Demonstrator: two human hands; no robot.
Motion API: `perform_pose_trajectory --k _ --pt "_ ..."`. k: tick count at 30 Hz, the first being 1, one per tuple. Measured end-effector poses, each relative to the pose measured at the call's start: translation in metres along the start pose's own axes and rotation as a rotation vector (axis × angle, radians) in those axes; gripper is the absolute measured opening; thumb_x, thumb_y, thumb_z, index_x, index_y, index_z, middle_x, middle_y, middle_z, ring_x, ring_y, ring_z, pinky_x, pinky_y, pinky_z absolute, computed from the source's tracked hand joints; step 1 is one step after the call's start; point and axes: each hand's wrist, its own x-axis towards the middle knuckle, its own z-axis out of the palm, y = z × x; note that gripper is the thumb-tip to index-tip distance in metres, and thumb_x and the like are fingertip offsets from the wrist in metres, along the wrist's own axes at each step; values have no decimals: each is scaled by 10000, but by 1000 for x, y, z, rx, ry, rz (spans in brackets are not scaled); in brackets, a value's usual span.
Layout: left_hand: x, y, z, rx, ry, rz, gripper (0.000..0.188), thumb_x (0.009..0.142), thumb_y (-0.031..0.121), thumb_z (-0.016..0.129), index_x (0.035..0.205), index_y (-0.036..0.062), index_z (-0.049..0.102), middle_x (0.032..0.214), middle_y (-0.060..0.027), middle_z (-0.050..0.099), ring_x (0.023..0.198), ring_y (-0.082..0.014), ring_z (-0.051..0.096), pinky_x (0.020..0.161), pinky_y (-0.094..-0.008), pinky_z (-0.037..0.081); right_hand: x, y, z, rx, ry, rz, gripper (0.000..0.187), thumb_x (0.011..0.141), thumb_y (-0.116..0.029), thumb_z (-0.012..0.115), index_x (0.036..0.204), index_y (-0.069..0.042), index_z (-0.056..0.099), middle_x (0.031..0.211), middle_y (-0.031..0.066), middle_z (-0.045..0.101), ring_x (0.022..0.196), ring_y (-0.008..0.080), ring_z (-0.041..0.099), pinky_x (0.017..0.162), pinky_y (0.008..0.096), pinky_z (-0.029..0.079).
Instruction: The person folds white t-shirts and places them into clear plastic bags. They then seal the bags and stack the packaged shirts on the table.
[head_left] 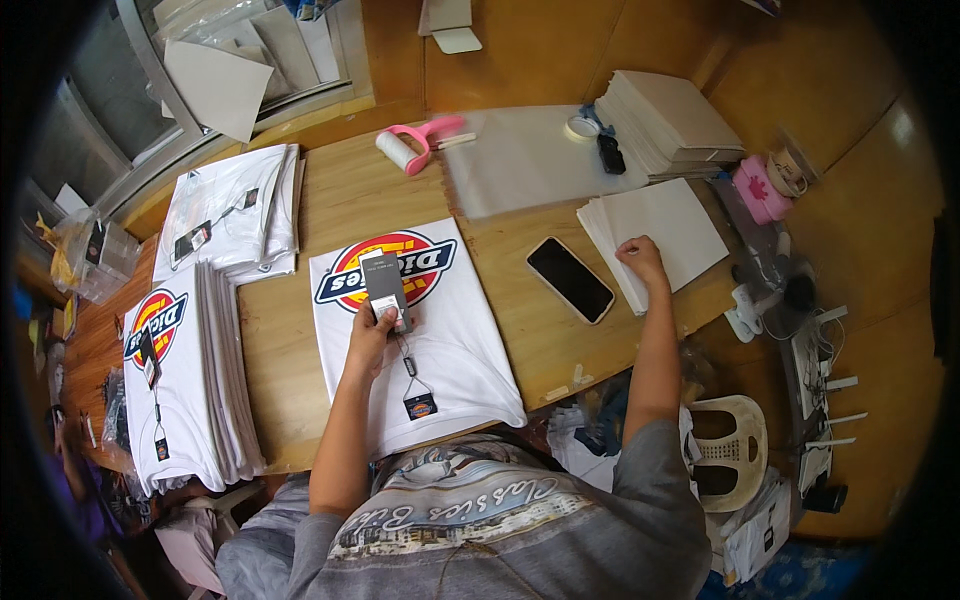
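Note:
A folded white T-shirt (440, 370) with a red, yellow and blue printed emblem lies flat in front of me. My left hand (370, 335) grips a grey hang tag (383, 285) by its lower end, over the emblem. From the tag a cord runs down to a small dark label (420, 405) resting on the shirt. Farther right, my right hand (642, 260) is closed, its fingers curled over a fanned stack of white card sheets (690, 235). Whatever its fingertips may hold is too small to make out. A dark-screened phone (570, 280) lies between the shirt and the cards.
On the left stand a pile of folded shirts (205, 370) and some bagged shirts (225, 205). A pink-handled lint roller (405, 152), clear plastic sheets (530, 150), a tape roll (581, 128) and a thick card stack (670, 120) sit along the back. A plastic chair (735, 440) is at right.

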Motion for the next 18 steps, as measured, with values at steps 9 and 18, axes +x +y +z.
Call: perform_pose_trajectory --k 9,18 --pt "-50 7 17 52 -335 166 376 843 158 459 1159 4 327 957 -115 505 845 -137 506 735 -264 421 -17 -148 71 203 204 -388 239 736 -92 512 943 26 498 835 152 563 760 281 555 671 363 433" --pt "-50 58 9 779 -51 620 378 784 102 477 1105 -63 364 1096 -249 419 1041 -359 386 905 -372 283 -122 -268 165 243 -543 -635 209 698 -147 555 883 -51 540 939 134 548 922 304 498 766 350 407"
